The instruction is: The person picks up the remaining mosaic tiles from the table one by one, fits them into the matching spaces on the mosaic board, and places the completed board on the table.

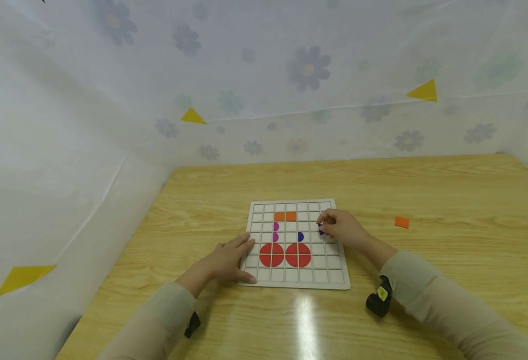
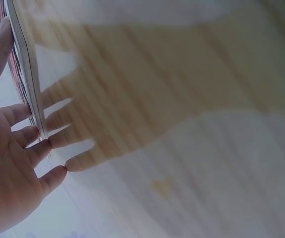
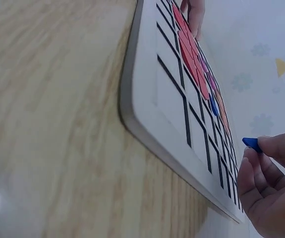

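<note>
A white grid board [image 1: 327,276] lies flat on the wooden table. My right hand [image 1: 346,230] is over the board's right side, pinching a small blue piece [image 3: 252,144] between thumb and fingertip. Another blue piece [image 1: 301,237], rounded on one side, sits in a cell near the middle. Red quarter pieces form two circles, a left one [image 1: 271,255] and a right one [image 1: 298,255]. Two magenta pieces [image 1: 276,232] lie one above the other, below two orange pieces [image 1: 285,216]. My left hand [image 1: 227,259] rests at the board's left edge, fingers spread and touching it.
A loose orange piece [image 1: 402,222] lies on the table [image 1: 462,240] to the right of the board. White flowered sheeting [image 1: 264,90] hangs behind the table and along its left side, with yellow triangles [image 1: 193,116] on it.
</note>
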`<state>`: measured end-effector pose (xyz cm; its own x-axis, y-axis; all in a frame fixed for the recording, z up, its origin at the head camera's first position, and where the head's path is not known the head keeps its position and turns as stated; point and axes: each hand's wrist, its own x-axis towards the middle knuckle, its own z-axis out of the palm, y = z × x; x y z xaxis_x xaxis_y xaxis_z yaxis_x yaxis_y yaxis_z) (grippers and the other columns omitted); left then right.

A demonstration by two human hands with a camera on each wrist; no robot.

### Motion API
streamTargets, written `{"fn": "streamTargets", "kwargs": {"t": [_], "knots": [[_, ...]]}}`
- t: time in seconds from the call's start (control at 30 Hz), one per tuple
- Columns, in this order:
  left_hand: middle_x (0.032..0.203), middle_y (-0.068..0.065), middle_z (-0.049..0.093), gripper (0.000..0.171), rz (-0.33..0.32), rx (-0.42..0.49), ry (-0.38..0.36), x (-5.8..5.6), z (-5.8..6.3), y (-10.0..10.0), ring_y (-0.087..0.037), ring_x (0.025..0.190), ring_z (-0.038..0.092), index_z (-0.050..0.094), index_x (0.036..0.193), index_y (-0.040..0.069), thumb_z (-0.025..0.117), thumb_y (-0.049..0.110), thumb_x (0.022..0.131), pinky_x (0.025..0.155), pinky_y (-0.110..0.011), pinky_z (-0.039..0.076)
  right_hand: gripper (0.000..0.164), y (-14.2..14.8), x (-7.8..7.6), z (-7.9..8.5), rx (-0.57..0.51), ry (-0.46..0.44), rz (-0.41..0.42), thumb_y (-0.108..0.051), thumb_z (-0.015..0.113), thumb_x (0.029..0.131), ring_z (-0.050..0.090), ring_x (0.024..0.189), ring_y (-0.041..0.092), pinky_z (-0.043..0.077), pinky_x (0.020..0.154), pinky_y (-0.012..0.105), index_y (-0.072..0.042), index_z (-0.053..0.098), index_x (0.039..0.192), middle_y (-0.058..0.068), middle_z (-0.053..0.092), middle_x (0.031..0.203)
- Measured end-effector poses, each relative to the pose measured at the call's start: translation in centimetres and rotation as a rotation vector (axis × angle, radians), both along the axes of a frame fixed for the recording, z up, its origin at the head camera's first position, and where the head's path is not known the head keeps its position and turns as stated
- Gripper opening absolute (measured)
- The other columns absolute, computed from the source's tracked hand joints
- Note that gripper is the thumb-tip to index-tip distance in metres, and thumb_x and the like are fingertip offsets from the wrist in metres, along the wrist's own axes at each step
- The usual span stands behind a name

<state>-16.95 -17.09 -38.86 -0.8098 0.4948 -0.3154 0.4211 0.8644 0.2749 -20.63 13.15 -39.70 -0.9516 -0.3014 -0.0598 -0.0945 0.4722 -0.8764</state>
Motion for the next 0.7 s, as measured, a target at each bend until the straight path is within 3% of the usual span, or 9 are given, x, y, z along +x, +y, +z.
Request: {"fn": "streamTargets", "kwargs": {"t": [0.37, 0.7], "knots": [[0.143, -0.006, 0.010, 0.091, 0.001, -0.001, -0.004, 0.1, 0.1, -0.1, -0.022, 0.129, 0.011, 0.023, 0.137, 0.012, 0.060, 0.056, 0.067, 0.099, -0.045, 0.014, 0.014, -0.9, -0.7, 0.3, 0.020, -0.006, 0.002, -0.003, 0.053, 0.083, 0.050, 0.065, 0.018, 0.044, 0.056, 0.029, 0.002, 0.055, 0.096, 0.008, 0.052, 0.078], [0.143, -0.007, 0.011, 0.092, -0.013, -0.023, 0.009, 0.0, -0.1, -0.1, -0.022, 0.129, 0.010, 0.023, 0.137, 0.012, 0.059, 0.058, 0.066, 0.098, -0.045, 0.016, 0.012, -1.8, -1.7, -0.5, 0.051, 0.033, 0.010, -0.001, 0.054, 0.081, 0.049, 0.062, 0.016, 0.041, 0.054, 0.026, 0.001, 0.057, 0.093, 0.007, 0.053, 0.074]]}}
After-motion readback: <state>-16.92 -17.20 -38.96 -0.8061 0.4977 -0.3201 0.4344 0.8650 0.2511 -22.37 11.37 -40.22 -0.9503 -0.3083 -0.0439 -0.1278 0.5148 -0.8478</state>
